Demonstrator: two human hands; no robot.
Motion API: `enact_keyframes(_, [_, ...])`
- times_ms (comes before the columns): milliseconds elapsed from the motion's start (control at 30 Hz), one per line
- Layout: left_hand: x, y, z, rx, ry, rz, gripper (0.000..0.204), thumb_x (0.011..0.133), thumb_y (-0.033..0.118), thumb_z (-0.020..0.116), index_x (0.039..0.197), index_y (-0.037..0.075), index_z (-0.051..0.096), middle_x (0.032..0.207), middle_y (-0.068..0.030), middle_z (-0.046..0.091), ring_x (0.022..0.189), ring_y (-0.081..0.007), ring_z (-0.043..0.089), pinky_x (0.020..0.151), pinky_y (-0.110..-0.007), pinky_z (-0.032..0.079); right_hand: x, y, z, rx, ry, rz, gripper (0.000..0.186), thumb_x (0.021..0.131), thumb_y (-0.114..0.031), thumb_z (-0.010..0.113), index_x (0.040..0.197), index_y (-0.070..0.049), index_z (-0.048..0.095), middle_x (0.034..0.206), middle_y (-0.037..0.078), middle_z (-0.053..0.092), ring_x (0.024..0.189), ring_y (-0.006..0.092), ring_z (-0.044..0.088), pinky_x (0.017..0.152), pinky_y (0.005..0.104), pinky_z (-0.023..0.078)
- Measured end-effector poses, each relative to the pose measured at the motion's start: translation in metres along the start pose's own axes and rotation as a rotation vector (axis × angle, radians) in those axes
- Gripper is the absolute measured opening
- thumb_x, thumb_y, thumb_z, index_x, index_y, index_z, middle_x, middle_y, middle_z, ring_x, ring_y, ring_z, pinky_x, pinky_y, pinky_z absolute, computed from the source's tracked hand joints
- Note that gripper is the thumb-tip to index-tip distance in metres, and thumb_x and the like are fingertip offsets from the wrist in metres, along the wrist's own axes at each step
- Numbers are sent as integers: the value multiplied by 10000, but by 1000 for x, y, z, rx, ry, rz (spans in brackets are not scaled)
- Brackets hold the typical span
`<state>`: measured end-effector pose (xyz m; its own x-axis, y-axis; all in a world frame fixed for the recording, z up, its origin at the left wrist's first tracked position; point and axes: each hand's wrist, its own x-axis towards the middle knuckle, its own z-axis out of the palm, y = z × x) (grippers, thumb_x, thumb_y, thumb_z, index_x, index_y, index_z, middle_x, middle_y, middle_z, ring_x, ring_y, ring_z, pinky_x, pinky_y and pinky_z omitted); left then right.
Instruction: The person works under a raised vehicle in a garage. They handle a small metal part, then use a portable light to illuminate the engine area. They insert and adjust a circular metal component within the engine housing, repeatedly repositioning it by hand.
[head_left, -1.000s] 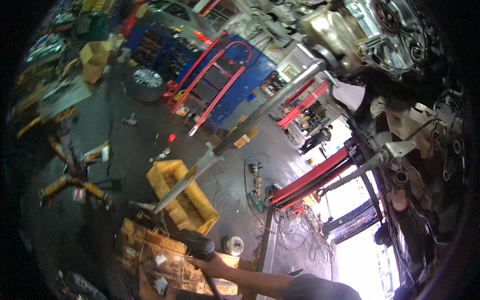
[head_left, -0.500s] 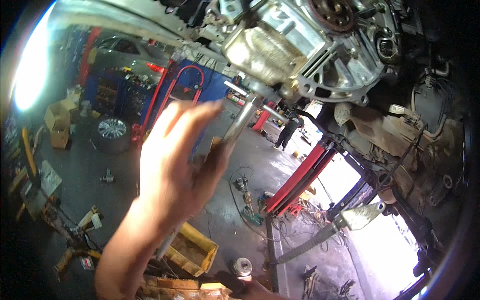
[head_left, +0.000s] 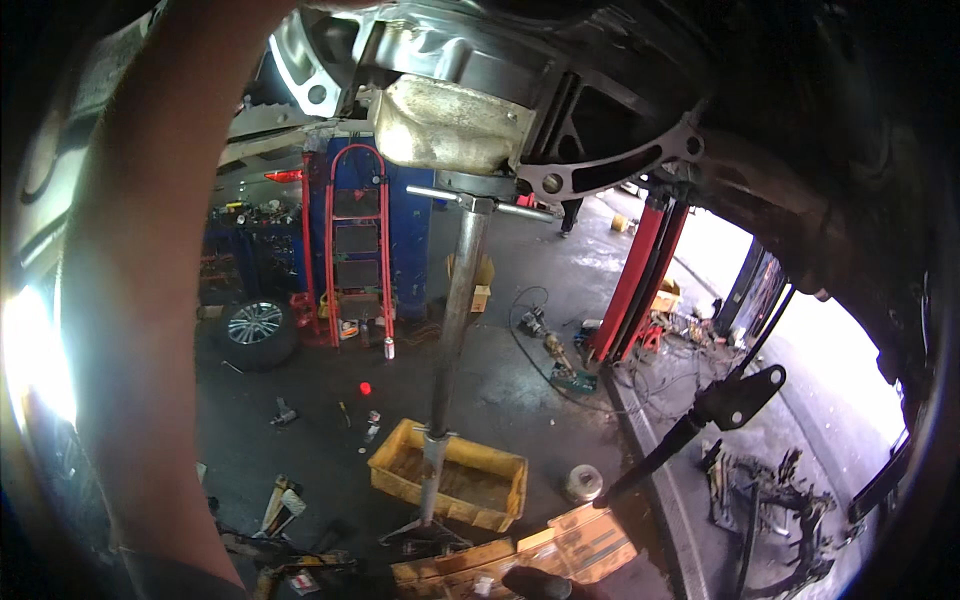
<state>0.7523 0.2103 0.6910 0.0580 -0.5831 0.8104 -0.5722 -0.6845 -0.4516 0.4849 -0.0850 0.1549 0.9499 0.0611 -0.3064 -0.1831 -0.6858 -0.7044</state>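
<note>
My left forearm (head_left: 140, 320) rises large along the left side, up to the engine overhead. Only a sliver of skin from my left hand (head_left: 345, 4) shows at the top edge; its fingers are hidden. Close by hangs the engine's underside, with a pale metal oil pan (head_left: 445, 125) and a curved, holed metal flange (head_left: 610, 180). Under the oil pan stands a tall support stand (head_left: 455, 320), its cross handle (head_left: 435, 193) just below the pan and its legs on the floor. My right hand is out of view.
A yellow bin (head_left: 400, 480) stands around the stand's lower part, with flattened cardboard (head_left: 585, 550) nearer. A red lift post (head_left: 640, 285), red step ladder (head_left: 357, 240) and wheel (head_left: 255, 332) are farther off. A dark arm with a holed end plate (head_left: 740, 398) juts up at right.
My left hand has gone from beside the stand's upper part up toward the engine, mostly out of the picture. The view has shifted, showing the stand more upright and its base.
</note>
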Motion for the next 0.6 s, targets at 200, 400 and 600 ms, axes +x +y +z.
enact_keyframes(200, [27, -1, -22, 164, -230, -80, 734, 970, 313, 764, 1609, 174, 430, 1562, -173, 476, 1391, -357, 521, 1142, -488, 465, 17, -137, -50, -309, 398, -609, 413, 941, -345, 780, 1203, -39, 694, 1017, 227, 719, 838, 398, 706, 736, 471, 570])
enact_keyframes(400, [38, 6, -30, 142, -289, 16, 756, 955, 168, 775, 1619, 152, 412, 1522, -172, 503, 1309, -325, 570, 1093, -459, 497, 46, -255, -116, 178, 387, -906, 526, 934, -195, 730, 1337, 60, 508, 1153, 304, 638, 977, 513, 654, 797, 526, 549])
enact_keyframes(600, [38, -11, -24, 57, -239, 62, 807, 952, 93, 761, 1648, 200, 366, 1542, -174, 490, 1313, -314, 571, 1092, -454, 500, 87, -353, -156, 54, 1002, -1275, 404, 969, -161, 713, 1104, 74, 414, 752, 296, 634, 676, 516, 666, 552, 563, 512])
